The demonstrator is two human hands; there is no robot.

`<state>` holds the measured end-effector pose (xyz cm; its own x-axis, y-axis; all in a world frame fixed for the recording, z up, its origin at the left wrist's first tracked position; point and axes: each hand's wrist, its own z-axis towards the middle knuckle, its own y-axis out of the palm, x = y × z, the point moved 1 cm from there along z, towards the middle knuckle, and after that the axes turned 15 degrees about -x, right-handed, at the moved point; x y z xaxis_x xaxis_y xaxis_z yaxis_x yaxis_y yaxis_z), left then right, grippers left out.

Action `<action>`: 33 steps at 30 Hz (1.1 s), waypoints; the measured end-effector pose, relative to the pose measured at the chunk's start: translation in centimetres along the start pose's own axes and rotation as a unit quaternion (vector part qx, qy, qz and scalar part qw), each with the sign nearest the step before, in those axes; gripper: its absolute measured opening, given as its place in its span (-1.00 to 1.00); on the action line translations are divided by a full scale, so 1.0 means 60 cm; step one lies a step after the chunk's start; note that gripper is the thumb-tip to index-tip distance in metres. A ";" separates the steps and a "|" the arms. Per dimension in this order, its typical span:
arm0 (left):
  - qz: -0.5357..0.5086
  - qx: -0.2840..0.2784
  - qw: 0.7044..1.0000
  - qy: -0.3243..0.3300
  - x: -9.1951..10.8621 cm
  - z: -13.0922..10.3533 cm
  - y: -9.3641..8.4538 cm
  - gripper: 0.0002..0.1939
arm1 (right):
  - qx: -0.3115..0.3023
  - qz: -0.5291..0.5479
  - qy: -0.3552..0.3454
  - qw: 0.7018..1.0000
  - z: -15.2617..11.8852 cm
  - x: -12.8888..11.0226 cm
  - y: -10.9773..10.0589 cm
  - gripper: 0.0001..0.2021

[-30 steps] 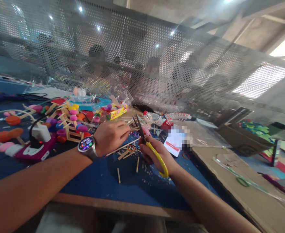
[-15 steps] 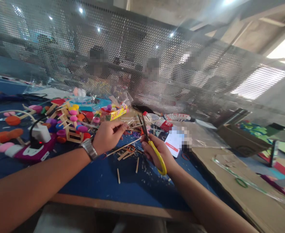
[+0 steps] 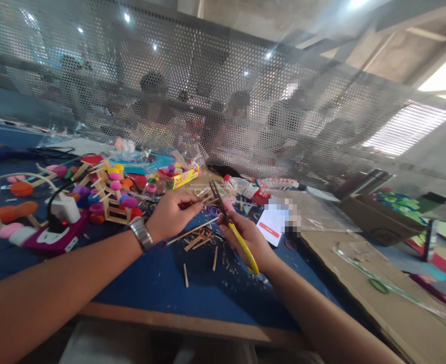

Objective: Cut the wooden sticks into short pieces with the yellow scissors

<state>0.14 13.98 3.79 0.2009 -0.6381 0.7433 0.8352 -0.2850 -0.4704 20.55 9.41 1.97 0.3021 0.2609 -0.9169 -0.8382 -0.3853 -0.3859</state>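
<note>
My left hand (image 3: 173,212), with a metal watch on its wrist, is closed in a pinch on a thin wooden stick (image 3: 207,199) near the middle of the view. Just right of it, my right hand (image 3: 243,232) is wrapped round scissors with yellow handles (image 3: 246,252). Their dark blades (image 3: 218,194) point up and away, slightly apart, beside the stick. Below the hands, cut sticks (image 3: 198,238), rubber bands and small scraps lie on the blue table (image 3: 162,283). Two short sticks lie apart, nearer the front edge.
At left are a purple power strip (image 3: 58,235) with a white charger and wooden stick pieces with colourful clay (image 3: 113,189). A lit phone (image 3: 272,222) lies right of my right hand. Cardboard (image 3: 344,268) and a box (image 3: 382,217) are farther right. Behind a perforated screen (image 3: 208,65), people sit.
My left hand has moved slightly right, and the stick in it is now close to the blades. The scissors have tilted a little to the left, their blades slightly wider apart.
</note>
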 end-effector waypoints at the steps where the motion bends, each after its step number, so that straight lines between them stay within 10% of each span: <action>1: -0.006 -0.010 1.000 -0.004 0.000 0.000 0.001 -0.86 | 0.001 -0.007 -0.001 1.000 0.000 -0.001 0.000 -0.70; 13: -0.026 -0.035 0.998 -0.036 -0.003 -0.001 0.005 -0.86 | -0.025 -0.020 0.024 0.999 -0.002 -0.005 -0.002 -0.69; 21: 0.075 0.028 0.994 0.078 0.020 -0.006 -0.001 -0.87 | -0.012 0.026 0.043 0.999 -0.002 -0.004 -0.004 -0.66; 33: 0.037 0.022 0.998 -0.052 0.015 -0.005 0.006 -0.88 | -0.014 0.026 0.010 1.000 0.000 0.000 0.002 -0.68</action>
<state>0.47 13.10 4.15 0.3124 -0.5785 0.7535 0.8371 -0.2074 -0.5063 20.46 9.34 1.90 0.2670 0.2220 -0.9378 -0.8401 -0.4231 -0.3394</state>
